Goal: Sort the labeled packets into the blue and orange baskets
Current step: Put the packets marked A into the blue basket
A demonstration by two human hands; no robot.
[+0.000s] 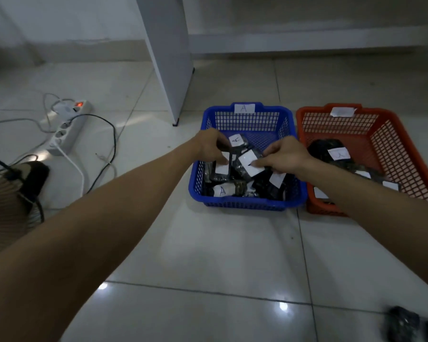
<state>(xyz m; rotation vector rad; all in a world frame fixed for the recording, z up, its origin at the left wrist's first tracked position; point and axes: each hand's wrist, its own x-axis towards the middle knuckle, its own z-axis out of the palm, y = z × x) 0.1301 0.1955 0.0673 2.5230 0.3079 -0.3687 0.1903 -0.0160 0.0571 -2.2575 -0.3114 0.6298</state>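
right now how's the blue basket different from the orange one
The blue basket has both hands over it, left hand and right hand handling packets; the orange basket has none. Blue's rim tag reads A; orange's tag is unreadable. Blue sits left, orange right. Both are mesh-walled and hold dark labeled packets.

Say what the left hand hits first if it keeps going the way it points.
Likely the A-labeled packet just past the left hand, which already pinches a white-labeled packet over the blue basket. Beyond that, the basket's far wall. Depth is unclear from this one view.
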